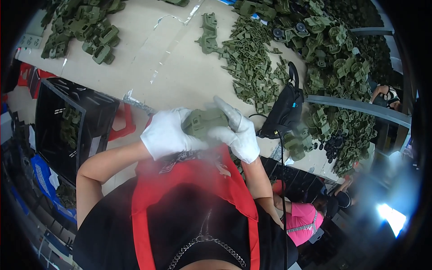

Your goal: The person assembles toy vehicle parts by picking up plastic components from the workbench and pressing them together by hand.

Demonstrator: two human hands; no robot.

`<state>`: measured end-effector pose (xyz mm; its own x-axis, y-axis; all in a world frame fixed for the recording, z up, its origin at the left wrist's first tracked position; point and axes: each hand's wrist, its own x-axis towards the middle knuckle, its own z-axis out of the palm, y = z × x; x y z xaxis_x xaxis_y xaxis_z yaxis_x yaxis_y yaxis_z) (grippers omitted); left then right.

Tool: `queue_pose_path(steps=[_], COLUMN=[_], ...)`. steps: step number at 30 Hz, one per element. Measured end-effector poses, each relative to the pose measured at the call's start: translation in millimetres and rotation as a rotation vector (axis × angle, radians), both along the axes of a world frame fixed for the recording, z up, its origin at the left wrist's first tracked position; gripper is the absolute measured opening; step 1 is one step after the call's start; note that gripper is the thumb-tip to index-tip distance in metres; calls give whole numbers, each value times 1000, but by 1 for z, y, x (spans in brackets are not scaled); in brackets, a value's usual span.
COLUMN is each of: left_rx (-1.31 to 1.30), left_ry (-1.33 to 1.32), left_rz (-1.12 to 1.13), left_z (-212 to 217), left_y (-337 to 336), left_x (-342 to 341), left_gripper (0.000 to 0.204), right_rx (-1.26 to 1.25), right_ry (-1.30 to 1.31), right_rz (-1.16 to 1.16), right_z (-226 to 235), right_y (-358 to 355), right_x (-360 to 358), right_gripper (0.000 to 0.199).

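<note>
An olive-green plastic toy vehicle body (pixel 204 123) is held between my two hands, just in front of my red apron at the table's near edge. My left hand (pixel 168 134), in a white glove, grips its left side. From the right, my right hand (pixel 238 132), gloved the same way, closes on it with thumb and fingers around its end. The lens is hazy there, so fine details of the part are blurred. Beyond my hands, a pile of small green plastic parts (pixel 252 58) lies on the pale table (pixel 148 54). A single green frame piece (pixel 208 36) rests left of it.
Green vehicle bodies (pixel 85 29) are heaped at the far left. A black crate (pixel 96 119) with green parts stands left of me. Right of my hands lie a black bag (pixel 285 108) with a cable and more part piles (pixel 342 67). A person in pink (pixel 303 220) sits at lower right.
</note>
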<state>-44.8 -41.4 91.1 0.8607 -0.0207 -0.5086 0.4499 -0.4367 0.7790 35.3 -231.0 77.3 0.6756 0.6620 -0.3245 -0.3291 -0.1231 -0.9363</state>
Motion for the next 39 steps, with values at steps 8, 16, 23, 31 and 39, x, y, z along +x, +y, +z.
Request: queue_pose_path(steps=[8, 16, 23, 31, 39], left_rx=[-111, -222, -94, -165, -81], left_ry=[-159, -68, -87, -78, -92], left_rz=[60, 89, -24, -23, -62], left_z=[-6, -9, 2, -6, -13], left_y=[-6, -6, -9, -7, -6], left_x=[-3, -3, 0, 0, 0], left_gripper=[79, 81, 83, 78, 76], right_rx=[-35, -58, -86, -75, -68], right_ry=[-238, 105, 194, 135, 234], right_rz=[70, -24, -13, -48, -91], right_z=[-15, 14, 15, 9, 9], right_y=[-13, -3, -8, -6, -6], right_x=[7, -5, -4, -7, -7], right_gripper=[56, 63, 67, 67, 68])
